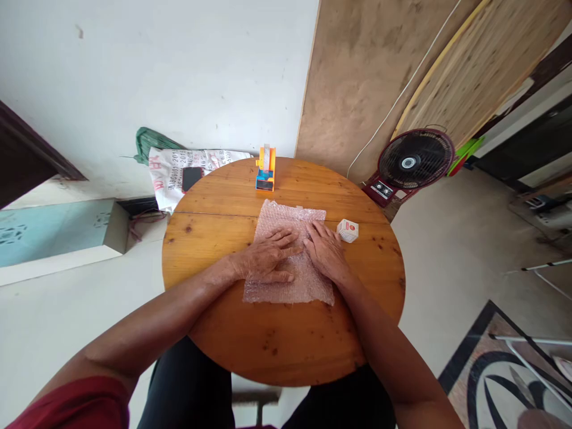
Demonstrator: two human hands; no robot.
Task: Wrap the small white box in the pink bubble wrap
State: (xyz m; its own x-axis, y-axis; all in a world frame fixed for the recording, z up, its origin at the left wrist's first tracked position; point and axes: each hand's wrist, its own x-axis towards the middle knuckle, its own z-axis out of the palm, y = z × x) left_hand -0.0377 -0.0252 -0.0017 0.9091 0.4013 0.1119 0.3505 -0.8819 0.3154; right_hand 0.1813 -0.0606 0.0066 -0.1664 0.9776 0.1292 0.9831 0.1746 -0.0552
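The left hand (pixel 269 259) lies flat, fingers apart, on a clear pinkish bubble-wrap sheet (pixel 286 217) in the middle of the round brown wooden counter (pixel 370 286). The right hand (pixel 326 249) also lies flat there, fingers slightly apart. A small white cardboard box (pixel 347 231) is just beside it, on the right.

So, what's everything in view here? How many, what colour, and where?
Wooden table: one, brown, centre
Bubble wrap: one, pinkish, on table
Tape dispenser: one, orange and blue, far on table
Small box: one, white and red, table's right
Fan: one, black and maroon, beyond table, right
Printed sack: one, white, beyond table, left
Bundle: one, green, behind sack
Flat object: one, black, by sack
Wall: one, white, back
Trouser legs: two, black, under table
Sleeve: one, red, bottom left
Left hand: one, bare, on bubble wrap
Right hand: one, bare, on bubble wrap
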